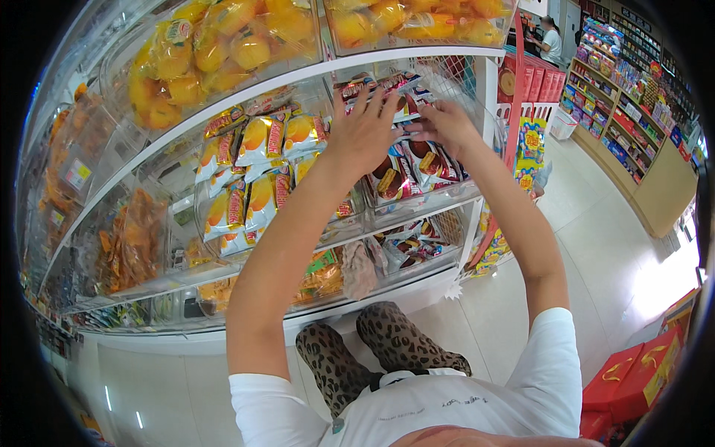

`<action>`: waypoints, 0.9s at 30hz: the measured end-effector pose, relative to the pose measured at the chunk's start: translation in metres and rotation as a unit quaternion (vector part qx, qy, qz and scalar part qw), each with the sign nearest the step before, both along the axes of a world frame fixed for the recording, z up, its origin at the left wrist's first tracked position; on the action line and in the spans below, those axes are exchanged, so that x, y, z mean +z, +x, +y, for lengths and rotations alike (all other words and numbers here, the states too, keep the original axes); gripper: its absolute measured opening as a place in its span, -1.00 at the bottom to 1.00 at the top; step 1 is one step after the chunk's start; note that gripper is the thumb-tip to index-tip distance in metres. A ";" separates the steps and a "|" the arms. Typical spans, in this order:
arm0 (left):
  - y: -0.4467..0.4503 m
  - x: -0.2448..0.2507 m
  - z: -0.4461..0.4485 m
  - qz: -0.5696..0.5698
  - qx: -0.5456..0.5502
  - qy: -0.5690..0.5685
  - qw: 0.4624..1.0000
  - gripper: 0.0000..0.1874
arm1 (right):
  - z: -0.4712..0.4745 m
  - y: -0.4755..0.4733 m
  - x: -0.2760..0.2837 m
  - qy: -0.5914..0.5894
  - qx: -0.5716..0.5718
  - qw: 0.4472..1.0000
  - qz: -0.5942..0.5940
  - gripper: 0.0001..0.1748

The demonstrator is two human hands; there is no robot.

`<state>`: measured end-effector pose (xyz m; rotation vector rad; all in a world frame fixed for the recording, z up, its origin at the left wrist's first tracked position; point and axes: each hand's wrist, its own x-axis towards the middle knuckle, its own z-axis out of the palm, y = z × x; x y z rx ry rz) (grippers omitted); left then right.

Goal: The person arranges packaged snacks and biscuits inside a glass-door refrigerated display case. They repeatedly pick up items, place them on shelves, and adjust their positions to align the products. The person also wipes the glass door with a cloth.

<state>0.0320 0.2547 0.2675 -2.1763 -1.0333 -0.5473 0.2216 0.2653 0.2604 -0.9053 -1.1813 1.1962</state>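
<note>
Both my hands reach into a clear plastic bin (pixel 391 209) of chocolate-coated snack packets (pixel 427 162) on a white-edged shelf. My left hand (pixel 366 125) lies over the upper packets with its fingers spread. Close by on the right, my right hand (pixel 447 125) has bent fingers at the packets; whether it grips one is hidden. The fingertips of both hands nearly meet. Left of them, another clear bin holds white and orange snack packets (pixel 262 139), partly covered by my left forearm.
Yellow packaged items (pixel 251 50) fill bins above. A crumpled cloth (pixel 358 271) hangs at the lower shelf. Red boxes (pixel 620 380) stand at lower right. A shelving counter (pixel 625 117) and a person (pixel 550 42) are at the far right.
</note>
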 end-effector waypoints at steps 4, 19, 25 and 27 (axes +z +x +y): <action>0.012 0.002 0.010 0.024 -0.042 -0.015 0.999 -0.37 | 0.016 0.013 0.003 -0.026 0.009 0.989 -0.146 -0.80; 0.021 0.017 -0.005 0.066 0.019 -0.189 0.980 -0.30 | -0.093 0.035 -0.226 0.050 -0.051 0.757 -0.650 -0.76; 0.017 -0.006 0.020 0.113 0.031 -0.067 0.991 -0.46 | -0.024 0.034 -0.288 -0.125 0.070 0.693 -0.706 -0.28; 0.020 -0.001 0.019 0.127 0.037 -0.112 0.985 -0.45 | -0.015 0.038 -0.288 -0.142 0.108 0.670 -0.721 -0.22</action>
